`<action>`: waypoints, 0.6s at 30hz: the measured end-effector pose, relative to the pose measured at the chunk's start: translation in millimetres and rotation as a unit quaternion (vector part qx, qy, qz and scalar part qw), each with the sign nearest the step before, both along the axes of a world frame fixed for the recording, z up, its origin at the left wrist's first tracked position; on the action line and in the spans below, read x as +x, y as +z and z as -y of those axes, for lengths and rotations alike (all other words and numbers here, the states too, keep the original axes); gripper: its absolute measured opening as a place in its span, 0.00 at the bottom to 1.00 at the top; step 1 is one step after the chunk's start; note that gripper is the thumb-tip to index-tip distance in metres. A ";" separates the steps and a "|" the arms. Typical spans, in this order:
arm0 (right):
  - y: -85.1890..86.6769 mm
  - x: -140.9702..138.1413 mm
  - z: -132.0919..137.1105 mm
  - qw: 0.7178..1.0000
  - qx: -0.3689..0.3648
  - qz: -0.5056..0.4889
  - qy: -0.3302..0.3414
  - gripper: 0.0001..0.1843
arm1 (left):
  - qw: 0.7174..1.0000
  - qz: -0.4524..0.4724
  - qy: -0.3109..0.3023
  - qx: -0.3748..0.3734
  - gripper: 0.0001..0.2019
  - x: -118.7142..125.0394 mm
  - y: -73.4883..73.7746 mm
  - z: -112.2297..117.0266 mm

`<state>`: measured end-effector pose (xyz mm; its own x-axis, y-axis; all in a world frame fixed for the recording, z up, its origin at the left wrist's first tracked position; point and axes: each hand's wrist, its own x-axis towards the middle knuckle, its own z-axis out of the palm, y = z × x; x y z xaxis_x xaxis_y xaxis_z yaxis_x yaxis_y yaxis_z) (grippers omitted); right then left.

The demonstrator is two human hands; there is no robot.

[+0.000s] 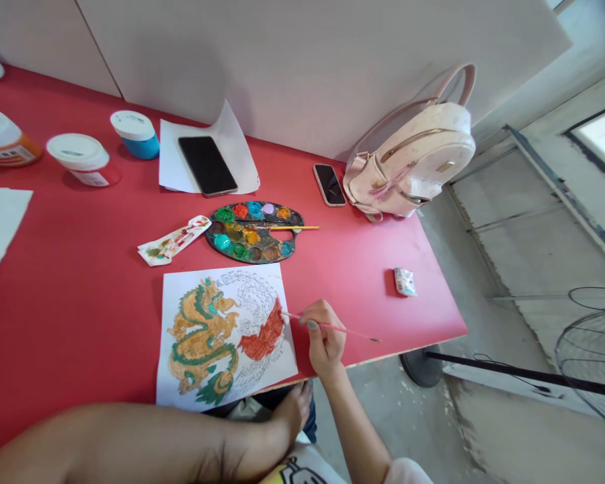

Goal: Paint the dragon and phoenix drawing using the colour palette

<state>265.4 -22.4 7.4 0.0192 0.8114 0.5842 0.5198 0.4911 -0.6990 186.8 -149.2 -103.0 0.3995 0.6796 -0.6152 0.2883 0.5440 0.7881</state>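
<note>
My right hand [327, 339] is closed round a thin pink paintbrush [350, 331]. The brush's left tip meets the red painted patch [265, 334] on the right part of a paper sheet [174, 282]. On that sheet's left part is a dragon [202, 336] in orange-gold and green, with line drawing left uncoloured around the red. My left forearm crosses the bottom of the view. My left hand [295, 407] rests by the table's near edge, below the sheet, fingers stretched out with nothing seen in them. Just beyond the paper lies a paint palette [255, 254] with a yellow brush [302, 228] across it.
A paint-stained tissue [174, 240] lies left of the palette. Behind are a black phone [208, 165] on white paper, another phone [329, 185] and a pink backpack [413, 161]. Paint bottles [83, 158] stand left. A small packet [405, 281] sits near the red table's [373, 255] right edge.
</note>
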 end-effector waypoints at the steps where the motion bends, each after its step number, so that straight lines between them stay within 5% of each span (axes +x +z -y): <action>1: -0.3 0.1 0.0 1.000 -0.002 0.002 -0.010 0.13 | 0.999 0.012 0.022 -0.027 0.22 0.6 -1.5 0.6; 3: -1.2 0.3 0.2 1.000 -0.012 0.006 -0.014 0.13 | 1.000 0.023 0.015 -0.009 0.22 3.1 -9.4 5.7; 6: -2.7 0.7 0.5 1.000 -0.016 -0.013 0.017 0.14 | 0.976 -0.050 -0.117 0.177 0.23 9.7 -30.6 20.4; 9: -3.0 0.7 0.5 1.000 -0.009 -0.023 0.001 0.14 | 0.897 -0.123 -0.233 0.356 0.18 13.3 -57.1 33.6; 11: -2.0 0.5 0.1 1.000 -0.015 -0.019 -0.014 0.14 | 0.865 -0.121 -0.189 0.449 0.15 10.5 -74.0 38.0; 13: -0.8 0.4 -0.4 0.999 -0.024 -0.020 0.010 0.14 | 0.741 -0.118 -0.272 0.603 0.15 5.4 -88.0 39.7; 15: 0.0 0.3 -0.7 0.998 -0.026 -0.031 0.047 0.15 | 0.630 -0.156 -0.360 0.670 0.16 3.3 -97.9 41.8; 16: 0.1 0.3 -0.8 0.998 -0.025 -0.037 0.052 0.15 | 0.607 -0.166 -0.362 0.688 0.16 4.6 -101.4 43.8; 18: -0.2 0.1 -1.0 0.999 -0.020 -0.041 0.024 0.15 | 0.642 -0.164 -0.237 0.710 0.12 12.1 -106.0 49.6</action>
<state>265.6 -21.4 7.2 0.0260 0.8357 0.5486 0.4373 0.4840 -0.7580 198.9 -198.8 -209.0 0.7757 0.4985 0.3871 0.4336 -0.8666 0.2470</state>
